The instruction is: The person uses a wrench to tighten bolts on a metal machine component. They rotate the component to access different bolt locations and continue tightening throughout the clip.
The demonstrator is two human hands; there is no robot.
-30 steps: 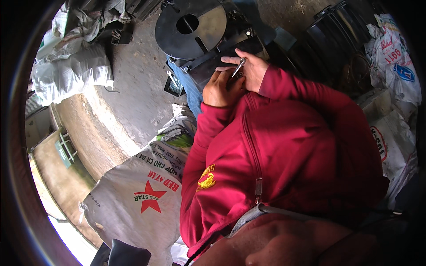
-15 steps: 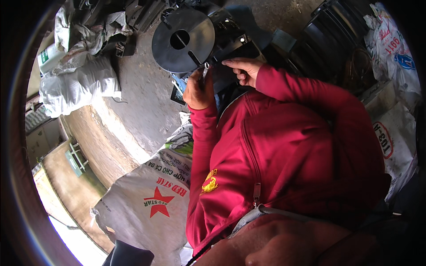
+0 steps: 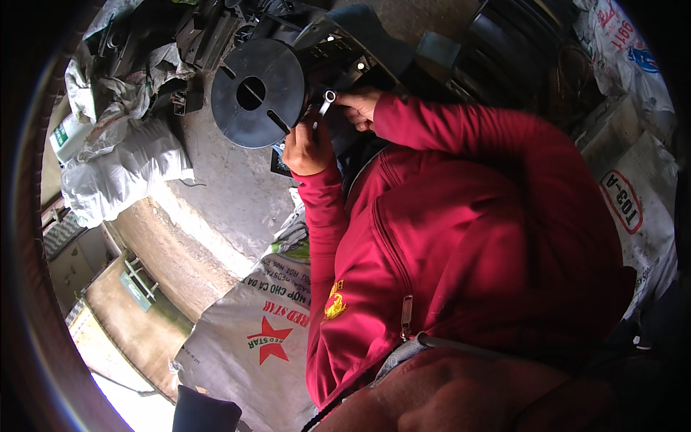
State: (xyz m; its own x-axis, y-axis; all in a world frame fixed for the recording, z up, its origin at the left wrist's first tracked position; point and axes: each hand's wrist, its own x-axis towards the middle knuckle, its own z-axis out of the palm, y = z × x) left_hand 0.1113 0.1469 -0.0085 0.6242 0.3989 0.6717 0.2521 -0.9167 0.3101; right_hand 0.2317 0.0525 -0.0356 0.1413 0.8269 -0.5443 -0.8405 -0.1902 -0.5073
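A shiny wrench (image 3: 324,106) with a ring end stands up out of my left hand (image 3: 308,148), whose fingers are closed around it. Just left of that hand is a dark round disc (image 3: 258,92) with a central hole and slots. My right hand (image 3: 360,108) is beside the wrench's ring end, at the edge of a dark metal assembly (image 3: 338,56). Its fingers are curled in, and their tips are partly hidden in shadow; what they pinch does not show.
A small tray of hardware (image 3: 279,161) lies below the disc. White sacks (image 3: 128,167) are on the left, and a large printed sack (image 3: 248,345) lies near my left arm. Dark curved metal parts (image 3: 504,50) are stacked at the far right, near more sacks (image 3: 637,216).
Both hands, the disc and the assembly have shifted left in view. The wrench's ring end has tilted to the right and is now close to my right fingertips.
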